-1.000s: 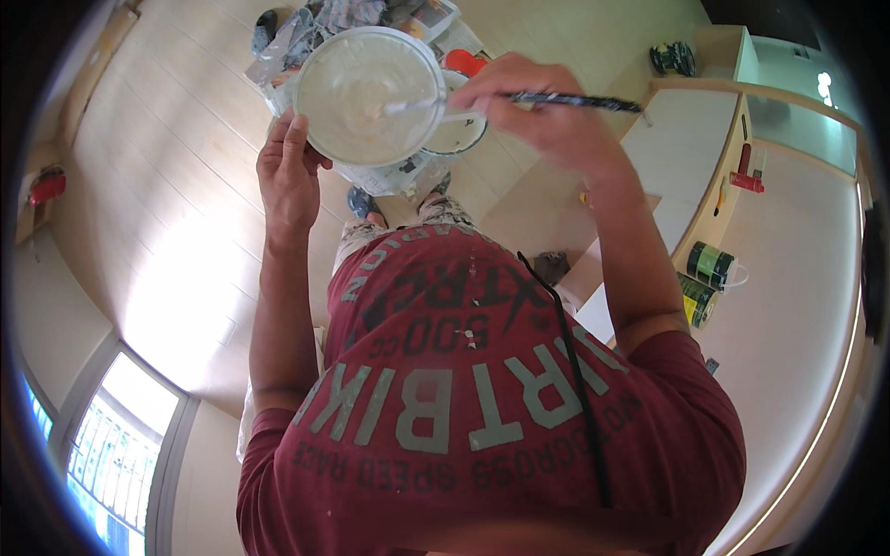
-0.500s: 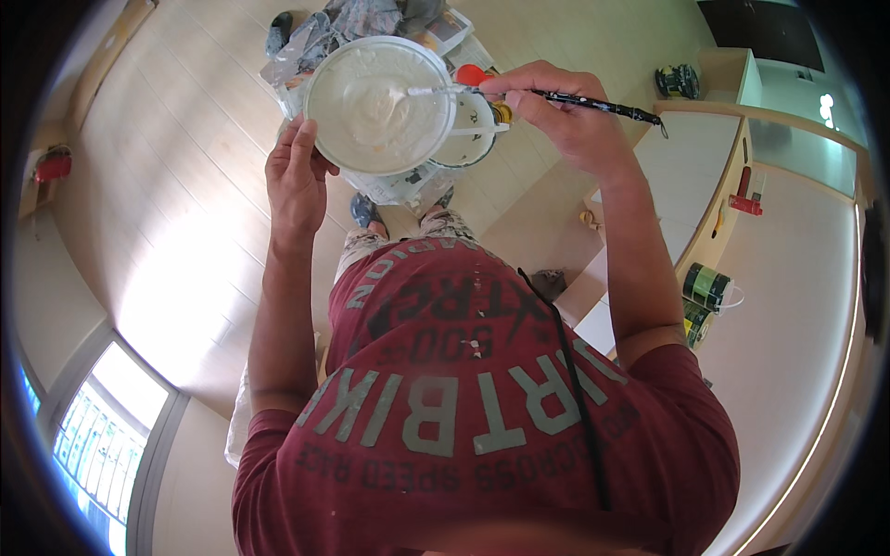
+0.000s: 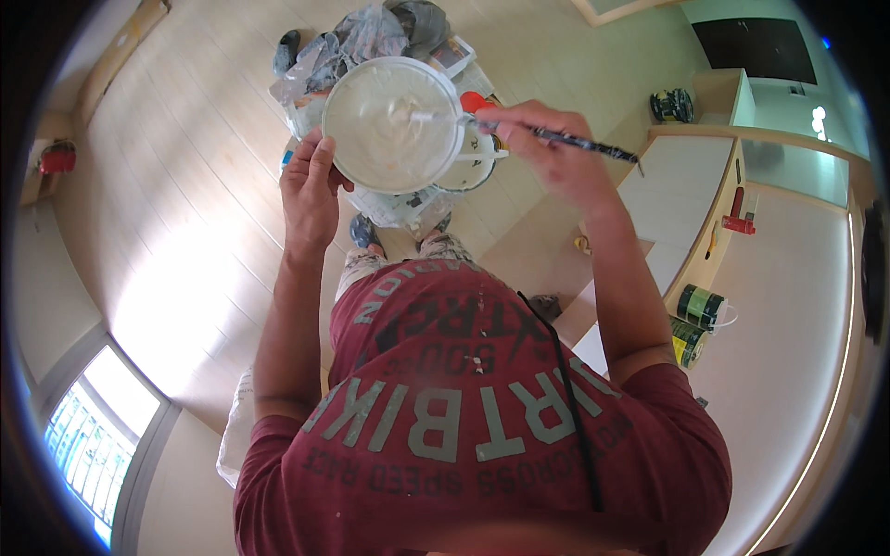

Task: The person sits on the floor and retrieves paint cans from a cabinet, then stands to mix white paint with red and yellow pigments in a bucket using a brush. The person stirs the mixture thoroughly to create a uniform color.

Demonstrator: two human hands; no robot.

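Note:
My left hand [image 3: 311, 195] grips the left edge of a round white plastic tub [image 3: 399, 189], thumb on the rim. Whitish paste [image 3: 380, 134] covers its inside, and a white handle-like bar [image 3: 480, 156] juts out on the right. Closed around a thin paintbrush [image 3: 593, 145] is my right hand [image 3: 552, 153]. The brush's long black handle is spotted with white and points right; its pale tip reaches over the paste, though whether it touches cannot be made out. Partly hidden below the tub is another white-rimmed container [image 3: 473, 176], with a red round object [image 3: 473, 101] beside it.
Crumpled grey cloth and plastic sheeting [image 3: 371, 32] lie on a covered stand beyond the tub. My feet [image 3: 364, 230] are just below it. On the right runs a pale counter [image 3: 672, 181], with green-and-black paint cans [image 3: 701, 307] nearby. A window [image 3: 88, 445] is at the lower left.
The tub and my left hand appear slightly lower and further right, along with much of the surroundings. My right hand has shifted left and down with the paintbrush, blurred by motion.

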